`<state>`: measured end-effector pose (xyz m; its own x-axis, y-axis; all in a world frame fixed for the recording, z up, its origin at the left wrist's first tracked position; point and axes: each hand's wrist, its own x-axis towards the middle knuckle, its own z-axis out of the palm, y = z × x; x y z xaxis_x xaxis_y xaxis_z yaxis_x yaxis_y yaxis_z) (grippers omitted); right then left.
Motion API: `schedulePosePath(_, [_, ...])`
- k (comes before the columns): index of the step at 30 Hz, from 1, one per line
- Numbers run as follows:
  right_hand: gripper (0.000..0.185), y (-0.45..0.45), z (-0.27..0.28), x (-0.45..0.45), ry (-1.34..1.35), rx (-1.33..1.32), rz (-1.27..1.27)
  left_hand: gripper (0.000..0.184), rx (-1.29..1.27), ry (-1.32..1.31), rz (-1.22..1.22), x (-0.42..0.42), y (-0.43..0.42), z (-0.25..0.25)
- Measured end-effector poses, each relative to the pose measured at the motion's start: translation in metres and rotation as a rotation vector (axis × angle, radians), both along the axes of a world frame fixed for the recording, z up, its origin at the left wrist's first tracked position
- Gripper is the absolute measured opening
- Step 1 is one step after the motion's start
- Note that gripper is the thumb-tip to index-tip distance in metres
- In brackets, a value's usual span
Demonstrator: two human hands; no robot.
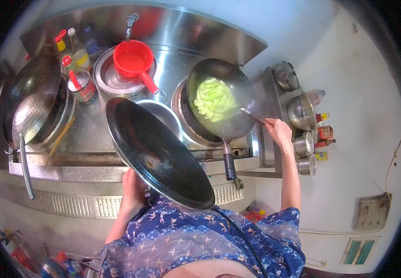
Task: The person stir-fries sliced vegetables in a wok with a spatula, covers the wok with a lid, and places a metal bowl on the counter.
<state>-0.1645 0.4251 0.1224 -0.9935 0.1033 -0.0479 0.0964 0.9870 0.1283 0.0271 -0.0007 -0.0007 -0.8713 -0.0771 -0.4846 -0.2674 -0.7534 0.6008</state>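
Strainer (pixel 32 113): perforated metal bowl, long metal handle; far left of the left hand, resting in a dark, round-sided wok (pixel 47 67).

Bottles (pixel 80 52): several, smooth-sided, red and white caps; beyond the left hand, to its left.

Dipper (pixel 133 58): glossy red, probably plastic and light; well beyond the left hand, over a shiny metal basin (pixel 102 78).

Left hand (pixel 134 189): at the near-left edge of the dark pan, apparently gripping it; fingers mostly hidden.

Dark pan (pixel 159 153): broad, shallow, round, tilted, with a thin pale rim and worn, mottled inner face. Probably stiff and fairly weighty, perhaps slick with oil; best held firmly at the edge.

Green slices (pixel 213 99): pale, moist-looking, heaped in the wok between the hands, beyond both. Likely light, soft and slippery; better lifted with a tool than with fingers.

Cooking wok (pixel 242 85): deep, dark, curved metal, likely heavy and hot; left of the right hand. Its wrapped handle (pixel 229 162) points toward the person and looks the safest hold.

Spatula (pixel 259 119): metal end inside the cooking wok, dark slim handle; stiff, probably easily managed.

Right hand (pixel 279 133): closed around the spatula handle.
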Motion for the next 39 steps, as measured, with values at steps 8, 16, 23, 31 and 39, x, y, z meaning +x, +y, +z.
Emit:
schedulePosePath(8, [0.027, -0.017, -0.015, 0.002, 0.022, 0.011, 0.04, 0.031, -0.079, -0.053, 0.109, -0.006, 0.013, 0.051])
schedulePosePath(16, [0.028, -0.028, -0.014, -0.018, 0.173, -0.13, 0.166, 0.033, -0.04, -0.001, 0.003, 0.0, 0.002, 0.004])
schedulePosePath(23, [0.029, -0.011, -0.017, -0.016, 0.05, -0.123, 0.124, 0.031, -0.076, -0.066, 0.076, -0.002, 0.007, 0.022])
schedulePosePath(31, [0.032, -0.022, -0.016, -0.016, -0.02, -0.08, 0.096, 0.027, -0.022, -0.076, 0.063, -0.001, 0.008, 0.021])
schedulePosePath(39, [0.028, -0.023, -0.067, -0.038, 0.114, 0.027, 0.111, 0.026, 0.003, -0.008, 0.054, 0.002, 0.005, 0.018])
